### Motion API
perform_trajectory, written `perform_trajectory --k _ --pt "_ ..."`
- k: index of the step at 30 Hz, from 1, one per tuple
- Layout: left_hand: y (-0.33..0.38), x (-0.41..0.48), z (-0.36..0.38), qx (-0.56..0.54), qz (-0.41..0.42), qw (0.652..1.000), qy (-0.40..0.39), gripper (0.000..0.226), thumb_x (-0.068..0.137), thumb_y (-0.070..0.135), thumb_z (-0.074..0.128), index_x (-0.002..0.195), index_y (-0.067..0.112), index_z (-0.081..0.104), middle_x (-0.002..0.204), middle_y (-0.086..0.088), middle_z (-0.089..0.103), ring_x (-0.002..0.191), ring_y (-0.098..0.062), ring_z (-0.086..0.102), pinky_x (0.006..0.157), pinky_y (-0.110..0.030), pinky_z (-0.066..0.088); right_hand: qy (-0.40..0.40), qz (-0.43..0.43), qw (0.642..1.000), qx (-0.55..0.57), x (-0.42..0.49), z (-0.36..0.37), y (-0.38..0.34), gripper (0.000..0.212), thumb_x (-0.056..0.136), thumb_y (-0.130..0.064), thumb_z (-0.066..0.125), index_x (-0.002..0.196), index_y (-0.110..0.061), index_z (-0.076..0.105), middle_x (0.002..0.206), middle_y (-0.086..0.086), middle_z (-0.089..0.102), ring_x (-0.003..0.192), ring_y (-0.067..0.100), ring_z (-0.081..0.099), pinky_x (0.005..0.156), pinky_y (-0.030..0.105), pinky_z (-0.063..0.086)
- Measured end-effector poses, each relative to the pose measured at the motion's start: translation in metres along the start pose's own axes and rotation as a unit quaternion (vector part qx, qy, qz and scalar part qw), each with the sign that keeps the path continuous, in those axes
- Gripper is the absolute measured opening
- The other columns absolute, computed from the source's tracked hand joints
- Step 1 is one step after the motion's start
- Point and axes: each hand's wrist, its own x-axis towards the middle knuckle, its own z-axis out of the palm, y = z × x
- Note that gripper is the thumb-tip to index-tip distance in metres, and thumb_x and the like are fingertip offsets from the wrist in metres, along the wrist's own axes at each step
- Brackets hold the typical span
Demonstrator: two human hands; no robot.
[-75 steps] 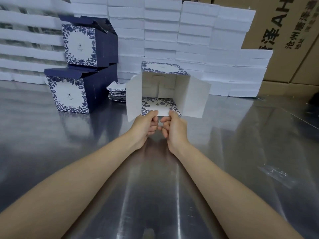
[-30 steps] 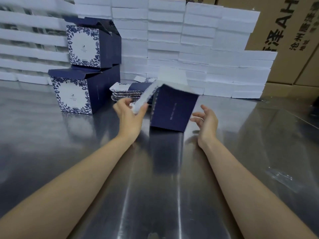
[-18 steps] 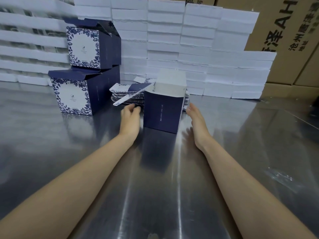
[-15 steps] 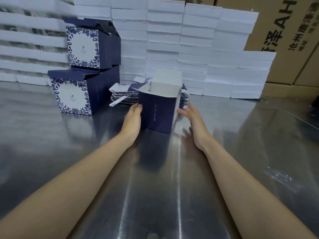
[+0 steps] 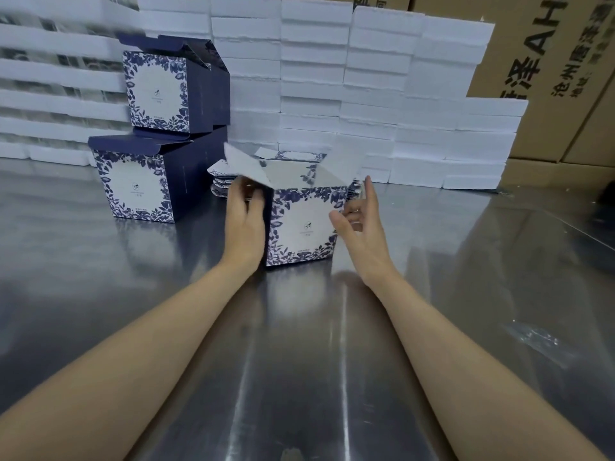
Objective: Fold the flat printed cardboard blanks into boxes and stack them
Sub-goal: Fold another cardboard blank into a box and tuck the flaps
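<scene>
A folded navy box (image 5: 304, 224) with a blue floral front panel stands upright on the steel table (image 5: 299, 361), its white top flaps open. My left hand (image 5: 244, 221) presses flat against the box's left side. My right hand (image 5: 361, 224) hovers by its right front corner, fingers apart, holding nothing. Two finished boxes sit stacked at the left: the lower box (image 5: 143, 184) and the upper box (image 5: 169, 88), both with open lids. A pile of flat printed blanks (image 5: 221, 181) lies behind the box, mostly hidden.
White foam slabs (image 5: 332, 78) are stacked in a wall along the back of the table. Brown shipping cartons (image 5: 549, 68) stand at the back right. A scrap of clear plastic film (image 5: 539, 341) lies on the table at the right.
The box has been turned so its floral panel faces me, and the top flaps stand open. My left hand stays on its left side; my right hand has come off the box.
</scene>
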Motion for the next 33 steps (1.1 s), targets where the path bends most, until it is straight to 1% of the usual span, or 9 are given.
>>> perform_trajectory --k 3,8,11,15,18,21,27,30,33 --pt "0.002 -0.008 0.002 -0.055 -0.012 0.997 -0.053 0.049 0.087 0.059 0.042 0.132 0.041 0.037 0.134 0.028 0.05 0.127 0.009 0.043 0.11 -0.024 0.032 0.02 -0.05 0.995 -0.078 -0.001 -0.002 0.0 0.074 0.082 -0.055 0.057 0.143 -0.018 0.04 0.119 -0.004 0.05 0.106 0.011 0.052 0.098 0.035 0.046" --pt "-0.006 -0.01 0.002 0.07 0.062 0.991 -0.098 0.093 0.082 0.07 0.051 0.154 0.025 0.012 0.156 0.008 0.031 0.142 -0.006 0.031 0.118 -0.036 0.027 0.058 -0.113 0.99 -0.058 -0.003 -0.002 -0.005 0.064 0.082 -0.046 0.06 0.137 -0.021 0.038 0.139 -0.008 0.044 0.125 0.008 0.049 0.104 0.036 0.044" --pt "-0.002 -0.009 0.002 0.13 0.168 0.973 -0.094 0.065 0.091 0.053 0.05 0.148 0.028 0.029 0.154 0.011 0.027 0.141 0.005 0.024 0.112 -0.013 0.022 0.049 -0.116 0.99 -0.061 -0.006 0.0 -0.007 0.073 0.081 -0.046 0.062 0.14 -0.02 0.028 0.141 -0.003 0.045 0.123 0.01 0.052 0.101 0.039 0.047" --pt "0.002 -0.007 -0.003 0.117 0.205 0.965 -0.113 0.041 0.092 0.037 0.051 0.126 0.015 0.049 0.143 0.022 0.038 0.138 -0.003 0.034 0.111 -0.02 0.029 0.039 -0.111 0.99 -0.078 -0.005 0.001 -0.011 0.069 0.082 -0.041 0.066 0.14 -0.025 0.033 0.135 -0.001 0.05 0.122 0.014 0.052 0.102 0.037 0.045" --pt "0.006 -0.003 -0.006 0.121 0.215 0.963 -0.109 0.022 0.091 0.035 0.051 0.107 0.019 0.05 0.122 0.01 0.052 0.12 -0.008 0.048 0.1 -0.016 0.034 0.024 -0.123 0.985 -0.118 -0.002 -0.001 -0.012 0.064 0.083 -0.038 0.065 0.139 -0.016 0.043 0.13 -0.006 0.045 0.125 0.009 0.044 0.106 0.031 0.038" --pt "0.006 -0.001 -0.006 0.137 0.232 0.957 -0.11 0.016 0.089 0.032 0.05 0.1 0.021 0.046 0.109 0.005 0.051 0.109 -0.016 0.05 0.095 -0.019 0.035 0.007 -0.12 0.988 -0.099 -0.003 -0.001 -0.013 0.07 0.083 -0.034 0.066 0.142 -0.026 0.031 0.145 -0.001 0.039 0.133 0.012 0.041 0.109 0.031 0.037" --pt "0.006 0.002 -0.01 0.128 0.221 0.959 -0.121 0.014 0.089 0.032 0.048 0.096 0.02 0.044 0.103 -0.001 0.053 0.113 -0.01 0.047 0.096 -0.021 0.035 0.0 -0.1 0.994 -0.049 -0.008 0.009 -0.021 0.073 0.083 -0.031 0.066 0.138 -0.039 0.018 0.14 -0.005 0.042 0.127 0.008 0.047 0.106 0.035 0.042" --pt "0.008 0.001 -0.011 0.114 0.22 0.958 -0.141 0.017 0.091 0.035 0.047 0.096 0.019 0.044 0.105 -0.01 0.056 0.115 -0.005 0.046 0.097 -0.023 0.036 0.028 -0.136 0.987 -0.076 -0.005 0.007 -0.024 0.075 0.085 -0.03 0.065 0.147 -0.022 0.024 0.147 0.004 0.032 0.139 0.014 0.032 0.115 0.04 0.031" --pt "0.01 -0.001 -0.01 0.099 0.231 0.956 -0.152 0.019 0.092 0.036 0.046 0.096 0.017 0.045 0.104 -0.013 0.058 0.112 -0.01 0.048 0.095 -0.026 0.038 0.035 -0.085 0.995 0.044 -0.005 0.014 -0.031 0.074 0.085 -0.025 0.064 0.146 -0.012 0.025 0.148 0.006 0.034 0.138 0.016 0.036 0.113 0.044 0.033"
